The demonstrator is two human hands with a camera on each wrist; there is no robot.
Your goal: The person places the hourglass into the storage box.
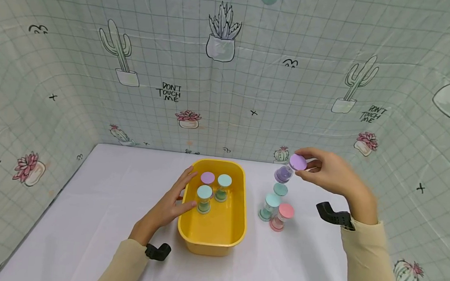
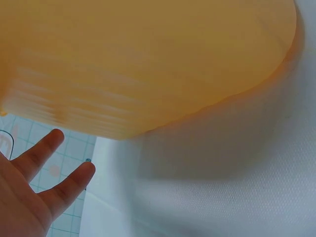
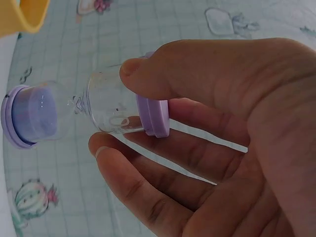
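My right hand pinches a purple sand timer by its top end between thumb and fingers. The timer is tilted, with purple sand in its lower bulb, raised above the other timers at the right. My left hand lies along the left side of a yellow bin, fingers spread and touching or close to the rim. Inside the bin stand two teal sand timers and a purple-topped one, partly hidden. Right of the bin are a pink sand timer and two teal ones, the rear one partly hidden.
A white tabletop carries everything. Behind it and at both sides hangs a grid-patterned cloth with cactus drawings. Each wrist wears a black camera mount.
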